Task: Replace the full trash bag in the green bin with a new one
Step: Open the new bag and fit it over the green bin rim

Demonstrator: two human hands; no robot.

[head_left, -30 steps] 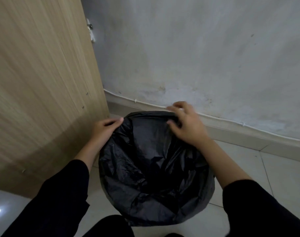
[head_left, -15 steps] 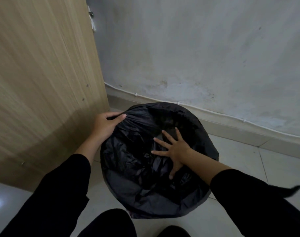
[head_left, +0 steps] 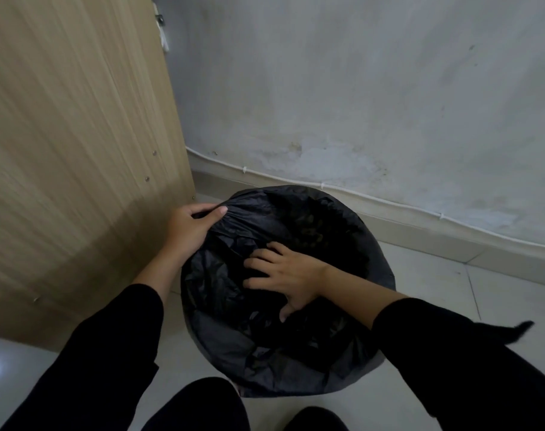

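Tiled floor (head_left: 420,290): bag (head_left: 233,346) under right hand (head_left: 289,275).

I count one black trash bag (head_left: 296,353), two hands of mine, the left hand (head_left: 188,227) and the right hand (head_left: 285,276), one wooden panel (head_left: 72,150) and one white cable (head_left: 389,202).

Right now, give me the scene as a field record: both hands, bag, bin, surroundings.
left hand: grips the bag's edge at the bin's left rim, fingers curled round gathered plastic
right hand: fingers spread, pressing down on the plastic inside the bin
bag: black, draped over the whole rim, crumpled inside
bin: body hidden by the bag; colour cannot be told
wooden panel: just left of the bin
wall: behind the bin, white cable running along its base
floor: pale tiles
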